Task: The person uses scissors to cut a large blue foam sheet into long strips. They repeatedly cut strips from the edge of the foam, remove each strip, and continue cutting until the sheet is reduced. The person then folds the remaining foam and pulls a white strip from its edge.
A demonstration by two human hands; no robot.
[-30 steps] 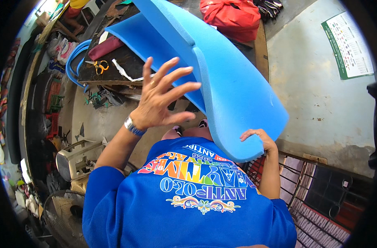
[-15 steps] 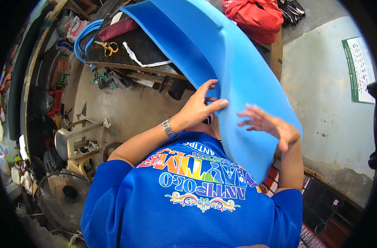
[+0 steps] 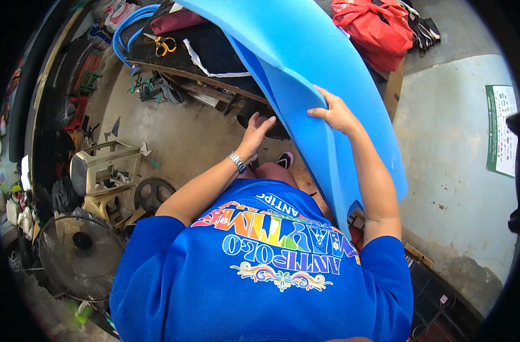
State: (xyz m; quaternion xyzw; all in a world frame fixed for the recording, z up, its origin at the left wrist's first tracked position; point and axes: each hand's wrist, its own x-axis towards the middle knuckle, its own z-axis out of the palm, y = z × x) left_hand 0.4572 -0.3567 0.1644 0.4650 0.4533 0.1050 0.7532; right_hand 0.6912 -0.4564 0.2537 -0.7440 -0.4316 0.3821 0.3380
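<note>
A large blue foam sheet (image 3: 351,80) lies over the dark table (image 3: 208,51) and hangs toward my right side, one edge folded over on itself. My right hand (image 3: 335,113) grips that folded edge, with the thumb on the near side and the fingers on the far side. My left hand (image 3: 256,133), with a metal watch on its wrist, is off the foam to the left. Its fingers are apart and nothing is in them. Orange-handled scissors (image 3: 164,45) and a white strip (image 3: 205,67) rest on the table, left of the foam.
A red bag (image 3: 374,31) stands beyond the foam at the far right. A maroon pouch (image 3: 177,20) and a coil of blue tubing (image 3: 123,34) are at the far left. A fan (image 3: 80,256) and an upturned plastic chair (image 3: 106,171) are on the left. A wall (image 3: 442,142) rises at right.
My left hand has come off the foam and moved left and down. My right hand has moved up-left and taken hold of the foam's edge, which is now folded over.
</note>
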